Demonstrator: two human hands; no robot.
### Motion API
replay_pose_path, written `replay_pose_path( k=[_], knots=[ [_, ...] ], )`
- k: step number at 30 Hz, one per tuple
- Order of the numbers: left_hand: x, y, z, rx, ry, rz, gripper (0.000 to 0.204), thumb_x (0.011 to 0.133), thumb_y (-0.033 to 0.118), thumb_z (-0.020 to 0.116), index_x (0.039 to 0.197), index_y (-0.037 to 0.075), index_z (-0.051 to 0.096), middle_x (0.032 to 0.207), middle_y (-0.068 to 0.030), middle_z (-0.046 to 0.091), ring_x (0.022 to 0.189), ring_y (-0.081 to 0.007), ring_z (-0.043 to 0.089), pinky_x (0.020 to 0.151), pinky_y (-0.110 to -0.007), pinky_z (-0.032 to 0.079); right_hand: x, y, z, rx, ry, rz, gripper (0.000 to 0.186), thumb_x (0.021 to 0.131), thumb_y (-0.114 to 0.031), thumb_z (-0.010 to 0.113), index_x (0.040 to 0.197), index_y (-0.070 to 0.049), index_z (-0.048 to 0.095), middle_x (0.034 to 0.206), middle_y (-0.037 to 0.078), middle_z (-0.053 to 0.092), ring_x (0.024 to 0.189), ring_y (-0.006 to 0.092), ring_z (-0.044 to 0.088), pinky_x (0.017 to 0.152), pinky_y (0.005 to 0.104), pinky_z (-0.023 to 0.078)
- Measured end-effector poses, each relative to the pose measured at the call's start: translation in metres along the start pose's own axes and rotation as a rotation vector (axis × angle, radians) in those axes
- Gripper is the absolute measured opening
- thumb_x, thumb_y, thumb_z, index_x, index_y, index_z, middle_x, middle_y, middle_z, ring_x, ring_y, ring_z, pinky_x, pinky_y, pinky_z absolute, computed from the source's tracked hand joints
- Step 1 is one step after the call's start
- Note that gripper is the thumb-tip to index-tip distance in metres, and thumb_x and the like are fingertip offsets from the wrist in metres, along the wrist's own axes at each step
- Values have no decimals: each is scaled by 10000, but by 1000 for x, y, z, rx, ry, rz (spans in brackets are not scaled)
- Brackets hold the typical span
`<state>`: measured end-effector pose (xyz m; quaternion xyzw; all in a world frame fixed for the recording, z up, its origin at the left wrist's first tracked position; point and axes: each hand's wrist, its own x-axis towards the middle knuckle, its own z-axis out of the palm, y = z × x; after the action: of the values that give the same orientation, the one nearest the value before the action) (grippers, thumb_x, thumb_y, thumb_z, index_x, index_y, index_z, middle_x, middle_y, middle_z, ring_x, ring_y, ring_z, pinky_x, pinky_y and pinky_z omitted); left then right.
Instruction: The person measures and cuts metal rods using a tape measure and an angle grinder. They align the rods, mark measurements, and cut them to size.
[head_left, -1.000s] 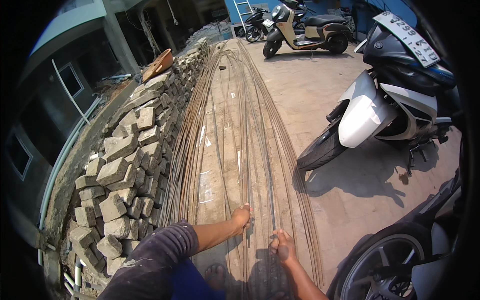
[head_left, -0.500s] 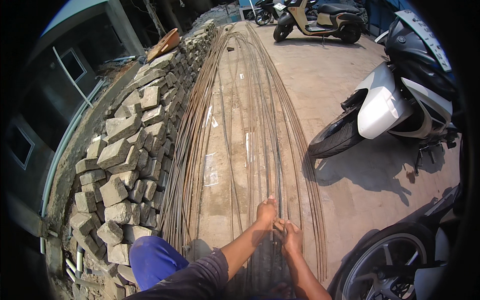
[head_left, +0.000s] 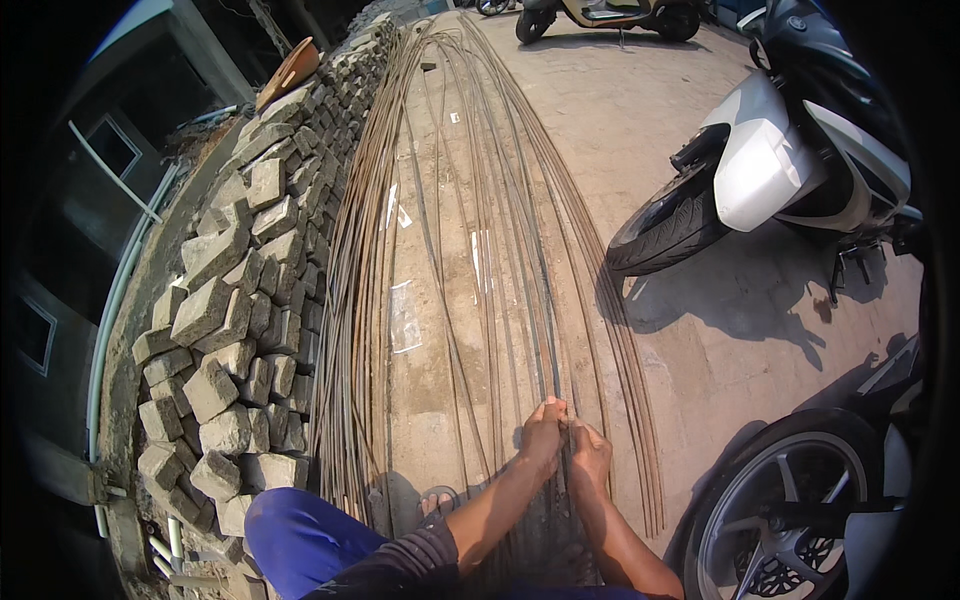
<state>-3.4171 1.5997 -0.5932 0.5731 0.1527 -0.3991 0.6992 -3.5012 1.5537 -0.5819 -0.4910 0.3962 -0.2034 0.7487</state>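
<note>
Long thin steel rods (head_left: 512, 300), some rusty brown and some dark grey, run lengthwise away from me over the paving. My left hand (head_left: 544, 432) is closed round dark rods near the front middle. Close beside it, slightly nearer to me, my right hand (head_left: 590, 455) has its fingers curled in a pinch at the same rods. The two hands almost touch at the fingertips. How many rods lie inside the fingers is hidden.
A dense bundle of rusty rods (head_left: 345, 290) lies on the left, along a stacked heap of grey paving blocks (head_left: 210, 310) topped by an orange-brown basin (head_left: 289, 72). On the right stand a white-and-black motorcycle (head_left: 765, 165) and a spoked wheel (head_left: 790, 510). A scooter (head_left: 610, 14) is parked at the back.
My view has shifted, moving the scene left and up in the picture. My right hand has come up closer beside the left, and my sandalled foot has come into sight.
</note>
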Motion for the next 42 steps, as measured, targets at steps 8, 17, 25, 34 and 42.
replay_pose_path(
  k=[8,17,25,34,42],
  knots=[
    [4,-9,42,-305,-262,-159,356,1148,352,403,1220,52,580,1002,-65,644,819,-200,636,708,-375,603,3,-7,-54,351,-29,-277,658,1117,-487,320,1235,58,670,1240,193,707,1119,254,641,994,357,464],
    [-4,1,80,-320,-168,-142,381,1147,379,412,1230,44,574,867,2,530,691,-102,458,584,-272,463,-10,-4,-46,155,415,-656,618,1123,-507,258,1147,-6,620,1131,149,659,1019,215,591,929,362,429],
    [-12,-8,94,-329,-295,-80,355,1142,369,435,1210,32,523,857,-11,499,697,-103,456,595,-263,456,7,-19,-46,244,398,-754,640,1135,-523,248,1046,6,597,1003,129,599,922,214,592,878,388,480],
    [26,-33,46,-129,-136,-139,325,1138,381,441,1076,82,552,780,-2,527,699,-136,511,652,-301,508,14,15,-41,-279,300,-181,327,1085,-333,571,1180,-19,573,957,83,639,858,127,581,787,278,481],
    [57,-17,11,198,-414,-272,433,1136,438,409,1311,70,554,1000,-87,677,866,-220,657,777,-364,565,40,38,-49,-477,-152,182,502,1115,-417,395,1188,29,613,1019,204,738,931,355,722,829,472,525]
  ],
)
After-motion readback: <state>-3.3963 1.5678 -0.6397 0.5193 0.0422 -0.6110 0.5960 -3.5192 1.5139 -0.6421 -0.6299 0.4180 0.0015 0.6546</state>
